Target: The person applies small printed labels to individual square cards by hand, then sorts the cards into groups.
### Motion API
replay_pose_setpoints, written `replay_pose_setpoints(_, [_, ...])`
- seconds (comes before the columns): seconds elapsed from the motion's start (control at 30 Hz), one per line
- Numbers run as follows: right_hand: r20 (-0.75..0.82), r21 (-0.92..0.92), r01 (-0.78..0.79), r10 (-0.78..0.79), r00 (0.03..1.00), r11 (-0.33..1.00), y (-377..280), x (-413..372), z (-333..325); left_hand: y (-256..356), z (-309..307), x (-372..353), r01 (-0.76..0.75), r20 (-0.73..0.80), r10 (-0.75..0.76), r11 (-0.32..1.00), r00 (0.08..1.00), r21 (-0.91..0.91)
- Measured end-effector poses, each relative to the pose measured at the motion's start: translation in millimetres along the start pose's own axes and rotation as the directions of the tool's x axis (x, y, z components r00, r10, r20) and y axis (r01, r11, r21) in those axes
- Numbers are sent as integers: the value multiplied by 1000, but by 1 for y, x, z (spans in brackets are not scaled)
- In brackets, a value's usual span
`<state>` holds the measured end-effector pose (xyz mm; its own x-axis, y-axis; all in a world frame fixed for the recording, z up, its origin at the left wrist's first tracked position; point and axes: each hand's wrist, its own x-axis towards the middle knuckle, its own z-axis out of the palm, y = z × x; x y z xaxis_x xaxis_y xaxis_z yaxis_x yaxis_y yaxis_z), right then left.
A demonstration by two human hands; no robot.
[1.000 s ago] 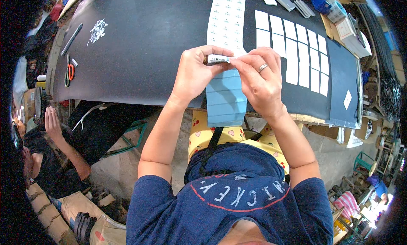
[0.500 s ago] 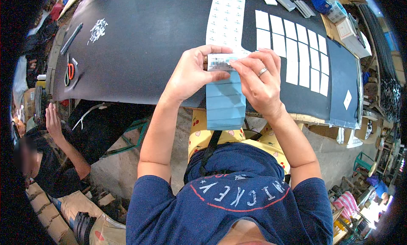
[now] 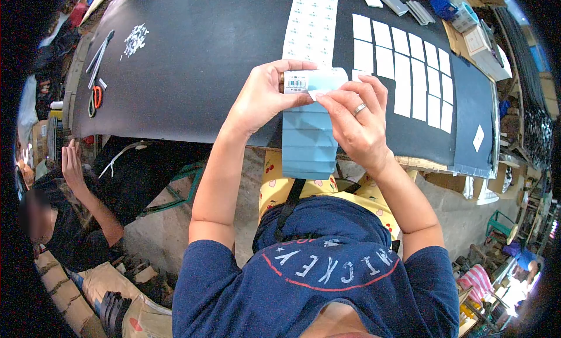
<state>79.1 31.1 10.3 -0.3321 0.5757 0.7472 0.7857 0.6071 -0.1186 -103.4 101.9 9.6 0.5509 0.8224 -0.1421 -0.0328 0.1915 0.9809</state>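
A long strip of white barcode labels (image 3: 310, 31) lies up the dark table and bends over at its near end. My left hand (image 3: 264, 92) is closed on this fold, fingers above and thumb beneath. One printed label with a barcode (image 3: 297, 82) faces up at the fold. Below it hangs the strip's blue backing (image 3: 310, 142), past the table edge. With thumb and forefinger, my right hand (image 3: 357, 113), wearing a ring, pinches the corner of a white label (image 3: 314, 95) lifting off the backing.
White rectangular cards (image 3: 403, 84) lie in rows on the right of the black table (image 3: 204, 57). Orange-handled scissors (image 3: 96, 95) and a heap of small white pieces (image 3: 135, 41) are on the left. Another person's hand (image 3: 73, 163) is at far left. Boxes (image 3: 482, 43) stand at the right.
My right hand has drawn slightly down and left, pulling the label's corner away from the fold. More of the barcode and bare bluish backing shows. The left hand stays nearly still.
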Motion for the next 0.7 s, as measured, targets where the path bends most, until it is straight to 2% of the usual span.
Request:
replay_pose_setpoints(0.2, [37, -4, -2, 2, 999, 1000, -3, -4, -3, -2, -2, -1, 20, 35, -19, 999, 999, -32])
replay_pose_setpoints(0.27, [53, -1, -14, 14, 999, 1000, -1, -6, -3, -3, -3, -2, 8, 67, -10, 999, 998, 34])
replay_pose_setpoints(0.4, [51, 7, -1, 1, 999, 1000, -1, -7, -2, -2, -1, -2, 31, 65, -30, 999, 997, -22])
replay_pose_setpoints(0.47, [66, 18, -11, 10, 998, 1000, -2, -6, -4, -2, 0, -2, 35, 52, -37, 999, 998, 37])
replay_pose_setpoints(0.7, [84, 26, -15, 12, 996, 1000, -4, -9, -6, -4, 0, -2, 10, 64, -12, 999, 998, 39])
